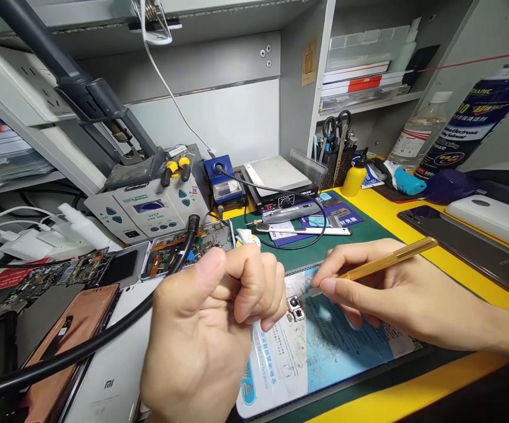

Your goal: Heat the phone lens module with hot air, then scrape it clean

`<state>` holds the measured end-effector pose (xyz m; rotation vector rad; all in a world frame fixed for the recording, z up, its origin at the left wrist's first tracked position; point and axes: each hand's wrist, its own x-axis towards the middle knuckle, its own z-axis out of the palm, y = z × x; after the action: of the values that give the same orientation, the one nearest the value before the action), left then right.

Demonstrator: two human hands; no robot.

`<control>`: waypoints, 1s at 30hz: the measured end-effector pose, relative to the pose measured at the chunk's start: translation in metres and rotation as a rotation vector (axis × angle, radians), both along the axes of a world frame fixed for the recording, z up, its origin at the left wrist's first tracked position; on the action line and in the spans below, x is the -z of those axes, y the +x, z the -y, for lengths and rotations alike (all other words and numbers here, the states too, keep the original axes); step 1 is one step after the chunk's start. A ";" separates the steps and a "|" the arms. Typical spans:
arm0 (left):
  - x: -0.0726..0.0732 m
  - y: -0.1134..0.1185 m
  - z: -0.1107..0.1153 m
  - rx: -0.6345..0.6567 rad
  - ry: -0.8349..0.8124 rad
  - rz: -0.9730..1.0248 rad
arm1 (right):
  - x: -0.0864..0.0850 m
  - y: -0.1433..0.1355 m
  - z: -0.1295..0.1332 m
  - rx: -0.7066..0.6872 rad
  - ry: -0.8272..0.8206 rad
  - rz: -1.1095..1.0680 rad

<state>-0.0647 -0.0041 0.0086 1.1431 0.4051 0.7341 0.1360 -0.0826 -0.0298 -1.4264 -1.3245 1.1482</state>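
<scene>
My left hand [219,317] is raised in the foreground, its fingers curled toward the palm; nothing shows between them. A gold pen-like tool [386,258] is held in my right hand [381,288], between thumb and fingers, over the blue part of a printed mat [324,346]. The tool's tip is hard to make out at the fingertips. On the mat, between my two hands, lies a small camera module [296,307] with two dark lenses. Small crumbs of debris are scattered around it.
A black hose [117,323] crosses the left side, over several phones [117,382]. Behind stand a soldering station [148,205], a heating plate [276,176] and a white-handled brush [307,230]. A dark phone [469,247] and bottles [421,129] are at the right.
</scene>
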 end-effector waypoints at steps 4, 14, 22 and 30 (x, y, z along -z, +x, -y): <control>0.001 0.002 -0.001 0.005 0.012 0.003 | 0.001 -0.005 0.000 0.005 -0.022 -0.029; 0.006 0.006 0.001 0.021 0.000 -0.002 | 0.002 -0.010 0.000 0.044 -0.033 0.053; 0.004 0.005 0.003 0.017 -0.011 -0.022 | -0.002 -0.013 0.001 0.008 0.068 0.227; 0.003 0.006 0.002 0.021 0.022 -0.030 | -0.002 -0.014 0.004 -0.078 0.358 0.486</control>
<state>-0.0589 -0.0062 0.0059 1.1790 0.4101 0.7050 0.1222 -0.0865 -0.0279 -1.4396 -1.8288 0.5785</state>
